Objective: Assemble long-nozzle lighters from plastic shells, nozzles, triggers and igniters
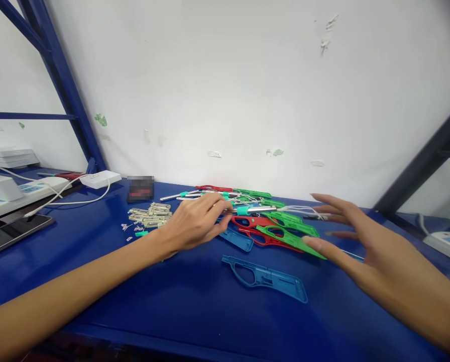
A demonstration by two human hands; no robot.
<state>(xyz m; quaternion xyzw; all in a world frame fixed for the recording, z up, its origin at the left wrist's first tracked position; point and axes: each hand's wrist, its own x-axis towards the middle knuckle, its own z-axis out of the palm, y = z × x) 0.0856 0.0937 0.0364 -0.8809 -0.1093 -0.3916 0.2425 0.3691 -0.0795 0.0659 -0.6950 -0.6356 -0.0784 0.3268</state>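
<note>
My left hand [198, 221] is closed, with fingers and thumb pinching a metal lighter tube [261, 209] that has a teal sleeve. From the tube's right end, white wires [298, 208] trail toward my right hand [356, 231], which is open with its fingers spread. Below the wires lies a green lighter shell half [285, 236], close to the right thumb. Red shell halves [253, 221] lie partly under it. A blue shell half [268, 276] rests apart, nearer the front, and another blue one [237, 239] sits just right of my left hand.
More metal tubes [176, 196] lie at the back. Left of my left hand is a pile of small pale parts [151, 215]. Farther left are a dark box [140, 189], a white adapter [100, 178] with cable and a phone [14, 232]. Blue frame posts [65, 80] stand by the wall.
</note>
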